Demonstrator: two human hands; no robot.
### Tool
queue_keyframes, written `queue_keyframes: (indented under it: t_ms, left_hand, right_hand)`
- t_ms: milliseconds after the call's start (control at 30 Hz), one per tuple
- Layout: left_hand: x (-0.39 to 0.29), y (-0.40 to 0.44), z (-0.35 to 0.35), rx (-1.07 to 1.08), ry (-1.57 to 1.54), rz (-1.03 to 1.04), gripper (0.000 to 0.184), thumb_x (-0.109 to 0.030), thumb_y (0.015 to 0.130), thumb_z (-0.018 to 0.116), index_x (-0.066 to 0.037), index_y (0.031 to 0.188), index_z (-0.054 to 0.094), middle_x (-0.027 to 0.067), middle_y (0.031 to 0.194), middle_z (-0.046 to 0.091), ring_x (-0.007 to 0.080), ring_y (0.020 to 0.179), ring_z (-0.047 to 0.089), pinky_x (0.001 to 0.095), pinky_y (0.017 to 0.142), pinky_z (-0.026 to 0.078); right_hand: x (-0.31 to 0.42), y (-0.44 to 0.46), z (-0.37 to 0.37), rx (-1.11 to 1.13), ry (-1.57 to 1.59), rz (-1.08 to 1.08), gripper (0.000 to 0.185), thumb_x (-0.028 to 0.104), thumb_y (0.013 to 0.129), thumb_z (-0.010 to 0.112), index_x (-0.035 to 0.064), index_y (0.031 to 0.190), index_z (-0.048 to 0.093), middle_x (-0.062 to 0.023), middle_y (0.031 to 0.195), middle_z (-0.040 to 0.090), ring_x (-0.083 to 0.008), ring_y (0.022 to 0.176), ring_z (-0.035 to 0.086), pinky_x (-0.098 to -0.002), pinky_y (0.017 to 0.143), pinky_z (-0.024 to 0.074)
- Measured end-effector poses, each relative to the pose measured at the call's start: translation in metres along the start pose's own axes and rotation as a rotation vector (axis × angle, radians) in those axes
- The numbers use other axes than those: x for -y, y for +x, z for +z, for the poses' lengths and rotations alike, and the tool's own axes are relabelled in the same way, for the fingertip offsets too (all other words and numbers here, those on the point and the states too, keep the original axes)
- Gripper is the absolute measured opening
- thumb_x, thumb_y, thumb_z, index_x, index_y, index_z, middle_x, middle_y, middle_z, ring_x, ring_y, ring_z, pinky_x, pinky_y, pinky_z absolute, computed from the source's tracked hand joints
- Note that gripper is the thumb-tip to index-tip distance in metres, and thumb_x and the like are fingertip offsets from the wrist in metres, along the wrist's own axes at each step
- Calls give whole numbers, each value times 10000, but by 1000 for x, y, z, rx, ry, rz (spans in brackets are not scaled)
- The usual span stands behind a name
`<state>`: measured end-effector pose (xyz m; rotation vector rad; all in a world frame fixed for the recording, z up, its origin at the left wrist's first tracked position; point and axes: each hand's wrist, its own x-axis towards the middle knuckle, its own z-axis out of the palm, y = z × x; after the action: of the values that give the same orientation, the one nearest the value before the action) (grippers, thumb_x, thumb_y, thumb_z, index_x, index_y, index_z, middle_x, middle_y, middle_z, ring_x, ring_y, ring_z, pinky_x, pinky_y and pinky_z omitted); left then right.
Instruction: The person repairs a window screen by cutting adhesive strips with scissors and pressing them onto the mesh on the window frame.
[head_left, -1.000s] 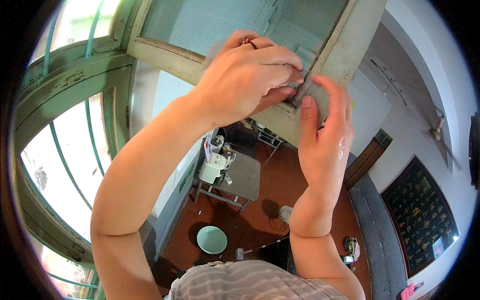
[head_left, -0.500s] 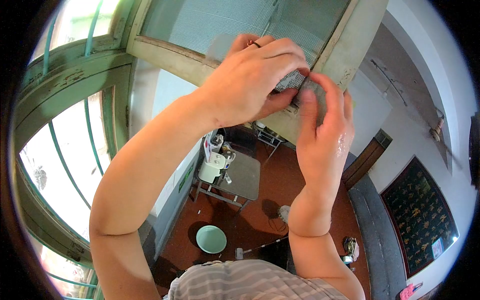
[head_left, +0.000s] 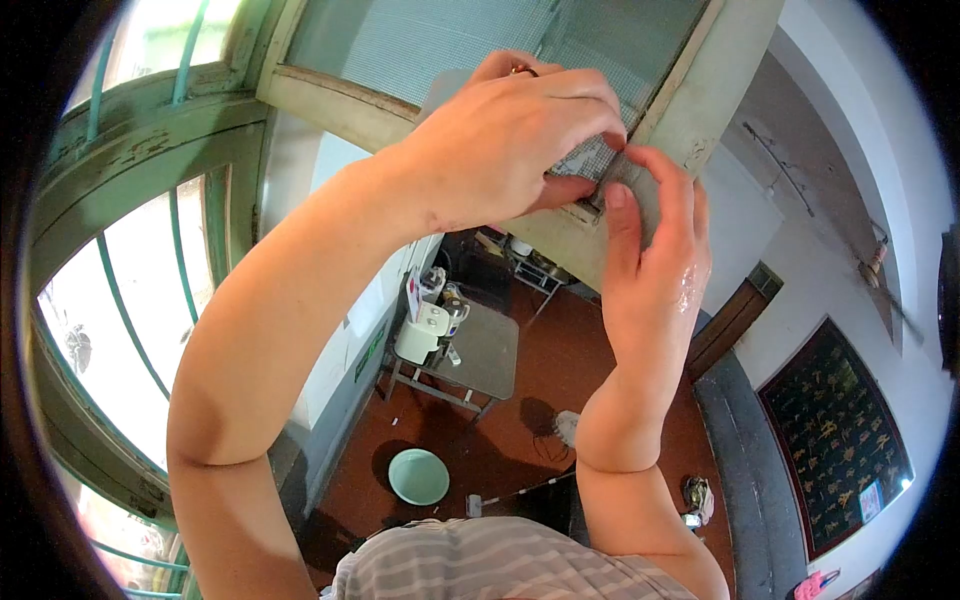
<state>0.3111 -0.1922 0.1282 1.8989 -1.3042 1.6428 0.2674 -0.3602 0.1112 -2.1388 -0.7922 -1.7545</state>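
A window sash with a pale, worn frame (head_left: pixel 335 98) and a mesh-patterned pane (head_left: pixel 385 45) is in front of me at the top. My left hand (head_left: pixel 520 135), with a ring on one finger, is curled at the pane's lower right corner. Its fingers hold something pale and mesh-patterned (head_left: pixel 588 160), partly hidden by the hand. My right hand (head_left: pixel 660 225) is at the frame just right of that corner, thumb and index finger apart, its fingertip close to my left fingertips. A thin, clear-looking strip seems to lie between its fingers, too faint to name.
Green window frames with bars (head_left: pixel 115 310) stand at the left. Below are a small table (head_left: pixel 490 350) with a white appliance (head_left: pixel 422 335), a green basin (head_left: pixel 418 477) on the red floor, and a dark framed board (head_left: pixel 840 440) at the right.
My left hand has shifted slightly up and right along the pane's corner, and its thumb and fingers have parted somewhat. The right hand has barely moved.
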Motion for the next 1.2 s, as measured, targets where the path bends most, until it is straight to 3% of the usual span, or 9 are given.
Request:
queue_keyframes:
  t_ms: [433,633,733,933,1200]
  left_hand:
    - [-7,3,-7,99,-18,-39,334,-114,748,663,-92,1064,557,32,1101,543,216,1053,512,381,960,325]
    - [-1,0,-2,49,-16,-39,284,-73,766,637,-100,1041,577,26,1087,539,206,1055,502,382,956,315]
    - [5,-1,5,-94,-4,6,232,-52,778,626,-107,1001,596,29,1063,533,205,1044,503,378,941,316]
    - [5,2,9,-103,-51,-15,191,-11,791,606,-117,951,612,25,1034,532,204,990,524,362,916,332]
    - [12,5,13,-180,-87,-44,158,24,785,595,-83,894,638,52,958,554,244,898,564,354,810,428]
  right_hand:
    - [-3,-1,-2,-1,5,-9,264,128,877,564,139,1137,518,-211,1026,511,-441,886,552,-482,687,471]
    - [-4,-1,0,-7,24,-27,270,120,874,566,134,1139,513,-210,1032,510,-435,905,547,-476,703,470]
    - [-4,-1,1,-10,8,-31,271,123,875,566,136,1139,511,-209,1037,509,-435,897,551,-477,694,472]
    - [-3,-1,0,4,12,-11,275,127,877,564,145,1145,506,-208,1051,507,-437,895,557,-477,683,480]
    - [-2,-2,3,4,28,8,263,135,879,567,135,1136,513,-200,1078,512,-431,910,559,-471,690,485]
